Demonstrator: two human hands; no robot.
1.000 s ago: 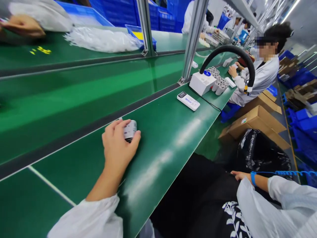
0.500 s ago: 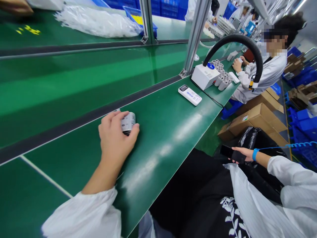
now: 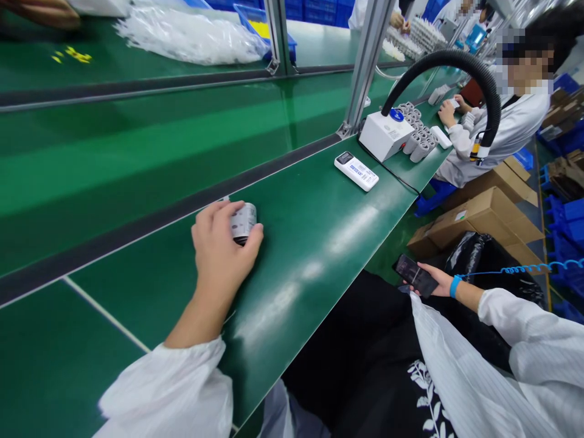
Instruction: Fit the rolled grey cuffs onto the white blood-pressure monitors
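Observation:
My left hand (image 3: 223, 240) is closed around a short cylinder with a printed grey-white label (image 3: 244, 222), its lower end dark. The cylinder is at the green bench top (image 3: 314, 213), near the dark rail along its far edge. Its other side is hidden by my fingers. Off the bench's front edge, above my lap, my right hand (image 3: 435, 281) grips a black smartphone (image 3: 415, 275) with its screen turned up. A blue band with a coiled blue cord (image 3: 524, 267) circles my right wrist.
A white power bank-like device (image 3: 356, 171) lies ahead. Beyond stand a white box (image 3: 385, 135) with a black flexible hose (image 3: 449, 58) and several grey tubes (image 3: 420, 146). A co-worker (image 3: 515, 121) sits at right by cardboard boxes (image 3: 488, 219). Plastic bags (image 3: 191, 36) lie across the belt.
My right hand has moved left with the smartphone, tilting its screen into view. My left hand keeps its hold on the cylinder. The whole view has shifted slightly.

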